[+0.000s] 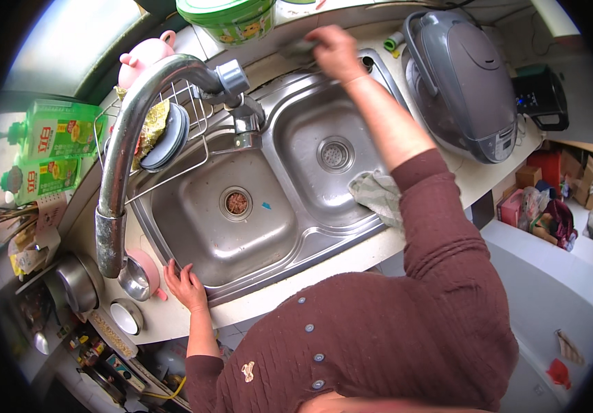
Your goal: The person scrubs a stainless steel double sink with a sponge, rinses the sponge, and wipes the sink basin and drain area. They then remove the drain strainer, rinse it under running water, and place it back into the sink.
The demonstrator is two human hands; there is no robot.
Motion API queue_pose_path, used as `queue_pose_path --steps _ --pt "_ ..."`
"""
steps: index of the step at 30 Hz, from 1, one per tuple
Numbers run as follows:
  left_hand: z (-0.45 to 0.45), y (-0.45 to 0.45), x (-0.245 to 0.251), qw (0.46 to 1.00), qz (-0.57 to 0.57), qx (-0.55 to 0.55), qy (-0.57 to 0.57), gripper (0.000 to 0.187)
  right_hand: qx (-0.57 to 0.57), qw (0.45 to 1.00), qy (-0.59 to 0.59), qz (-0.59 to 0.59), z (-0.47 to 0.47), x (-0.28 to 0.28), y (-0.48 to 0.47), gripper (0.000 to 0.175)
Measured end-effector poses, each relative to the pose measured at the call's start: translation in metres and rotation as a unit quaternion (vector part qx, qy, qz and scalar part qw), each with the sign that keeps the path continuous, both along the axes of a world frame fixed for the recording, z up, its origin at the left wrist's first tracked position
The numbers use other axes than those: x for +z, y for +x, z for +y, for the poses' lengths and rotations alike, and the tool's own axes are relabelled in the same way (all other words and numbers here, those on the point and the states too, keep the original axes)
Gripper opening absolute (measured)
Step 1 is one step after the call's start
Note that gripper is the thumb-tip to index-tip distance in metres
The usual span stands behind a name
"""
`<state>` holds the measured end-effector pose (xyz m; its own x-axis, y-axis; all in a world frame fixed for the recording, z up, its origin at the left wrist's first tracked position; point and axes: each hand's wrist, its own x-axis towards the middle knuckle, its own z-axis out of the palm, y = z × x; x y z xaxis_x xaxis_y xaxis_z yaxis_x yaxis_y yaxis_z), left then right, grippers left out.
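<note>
My right hand [335,54] reaches over the back rim of a double-bowl stainless steel sink [307,206]. It grips a dark grayish cloth [299,50], blurred by motion, against the ledge behind the sink. Fingers apart and holding nothing, my left hand [187,286] rests at the sink's front left corner. A pink-handled metal pot [140,276] stands just left of it. Brown food scraps [236,203] fill the left bowl's drain, and a small blue scrap [266,205] lies nearby. Over the right bowl's front rim hangs a striped gray-green cloth [377,195].
A tall curved faucet [136,124] arches over the left side. Behind it, a wire rack [172,188] holds gray-blue plates [165,142]. A green bucket [229,23] stands at the back. To the right is a gray rice cooker [467,82]; green pump bottles [62,129] are at the left.
</note>
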<state>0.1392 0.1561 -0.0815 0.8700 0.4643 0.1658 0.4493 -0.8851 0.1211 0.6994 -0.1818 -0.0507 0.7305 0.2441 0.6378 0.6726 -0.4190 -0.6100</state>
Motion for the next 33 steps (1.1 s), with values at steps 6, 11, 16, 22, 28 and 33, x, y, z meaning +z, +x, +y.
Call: queue_pose_path --steps 6,11,16,22,28,33 --pt "-0.001 0.001 0.001 1.0 -0.003 0.004 -0.008 0.021 -0.266 0.827 -0.431 0.244 -0.08 0.01 0.052 0.035" --pt "-0.002 0.003 0.004 1.0 0.001 0.005 -0.013 0.021 -0.206 0.839 -0.444 0.238 -0.04 -0.002 0.049 0.024" --pt "-0.003 0.003 0.006 1.0 0.008 0.014 -0.017 0.02 -0.118 0.932 -0.332 0.085 0.019 -0.029 -0.006 0.023" --pt "-0.004 0.004 0.007 1.0 0.007 0.014 -0.016 0.021 0.163 0.936 -0.161 0.266 0.1 -0.03 -0.053 0.025" --pt "-0.003 0.003 0.008 1.0 0.0 0.013 -0.026 0.019 0.096 0.949 0.018 0.299 0.077 -0.02 -0.06 0.029" --pt "-0.004 -0.001 0.008 0.999 0.001 0.02 -0.037 0.02 0.028 0.986 0.015 0.164 0.073 -0.058 -0.14 0.028"
